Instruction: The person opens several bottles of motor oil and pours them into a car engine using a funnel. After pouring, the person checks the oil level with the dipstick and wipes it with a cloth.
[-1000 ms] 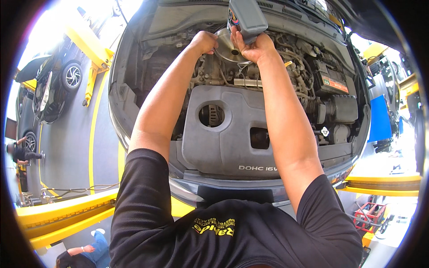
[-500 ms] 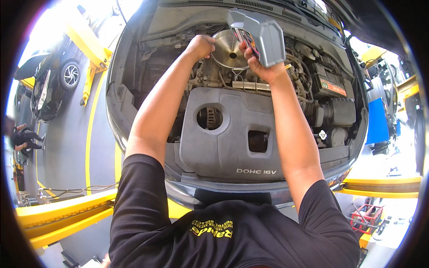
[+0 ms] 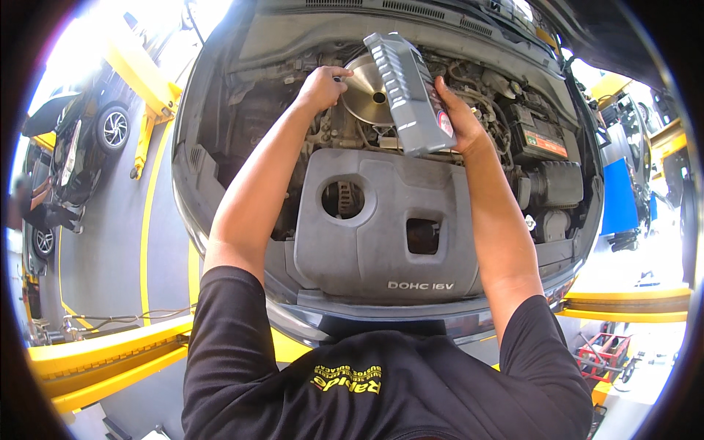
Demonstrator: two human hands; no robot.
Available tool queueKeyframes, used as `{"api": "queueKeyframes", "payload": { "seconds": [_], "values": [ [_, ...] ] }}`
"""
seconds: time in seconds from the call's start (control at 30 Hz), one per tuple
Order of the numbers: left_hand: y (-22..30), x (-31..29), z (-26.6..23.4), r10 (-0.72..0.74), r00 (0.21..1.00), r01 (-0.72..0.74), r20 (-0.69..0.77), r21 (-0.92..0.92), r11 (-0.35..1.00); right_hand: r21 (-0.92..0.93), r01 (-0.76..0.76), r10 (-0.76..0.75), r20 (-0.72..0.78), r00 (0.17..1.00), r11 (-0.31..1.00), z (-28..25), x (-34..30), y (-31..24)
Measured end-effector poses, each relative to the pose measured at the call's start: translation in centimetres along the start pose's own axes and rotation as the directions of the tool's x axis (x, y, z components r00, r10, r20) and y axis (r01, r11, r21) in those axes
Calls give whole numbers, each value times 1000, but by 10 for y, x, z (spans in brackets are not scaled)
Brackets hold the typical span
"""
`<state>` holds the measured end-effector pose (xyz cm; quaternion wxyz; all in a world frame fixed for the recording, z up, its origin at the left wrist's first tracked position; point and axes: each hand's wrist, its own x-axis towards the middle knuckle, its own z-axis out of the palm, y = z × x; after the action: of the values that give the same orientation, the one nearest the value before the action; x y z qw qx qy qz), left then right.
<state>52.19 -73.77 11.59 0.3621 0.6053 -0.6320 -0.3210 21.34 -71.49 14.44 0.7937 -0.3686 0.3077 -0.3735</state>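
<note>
A metal funnel (image 3: 361, 99) stands in the engine bay with its wide mouth up and a dark hole at its centre. My left hand (image 3: 323, 89) is closed at the funnel's left rim, thumb and finger against the edge. In my right hand (image 3: 460, 121) is a grey plastic oil bottle (image 3: 412, 99) with ribbed sides and a partly visible label. The bottle is tilted over the right part of the funnel and hides it there. Its mouth and any flow of liquid cannot be made out.
Nearer to me lies a grey plastic engine cover (image 3: 389, 242) with two openings. A battery (image 3: 539, 136) sits at the right of the bay. Yellow lift arms (image 3: 110, 352) flank the car. At the far left are another car (image 3: 73, 147) and a person (image 3: 48, 209).
My right hand has turned the bottle, so its ribbed side now shows, and shifted it nearer to me. The left hand stays at the funnel's rim. The person at far left has moved.
</note>
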Motion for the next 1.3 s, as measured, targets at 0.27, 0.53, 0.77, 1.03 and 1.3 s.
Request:
{"api": "queueKeyframes", "payload": {
  "seconds": [0.27,0.53,0.77,1.03,1.3],
  "values": [
    [-12,-1,3,143,987,-135,-77,102,986,-254,222,-178,185,967,941,12,-17,-5],
    [-22,3,-1,-38,981,-3,-188,-213,977,-615,382,-347,182,920,690,36,-54,-17],
    [89,-64,-54,168,966,-259,-199,-661,704,-865,457,-632,238,737,208,67,-118,-21],
    [237,-233,-33,795,606,-792,29,-76,606,-893,434,-785,355,507,-124,75,-237,-7],
    [294,-296,54,838,529,-848,136,58,526,-987,-77,-951,114,286,-141,83,-386,61]
  ]
}}
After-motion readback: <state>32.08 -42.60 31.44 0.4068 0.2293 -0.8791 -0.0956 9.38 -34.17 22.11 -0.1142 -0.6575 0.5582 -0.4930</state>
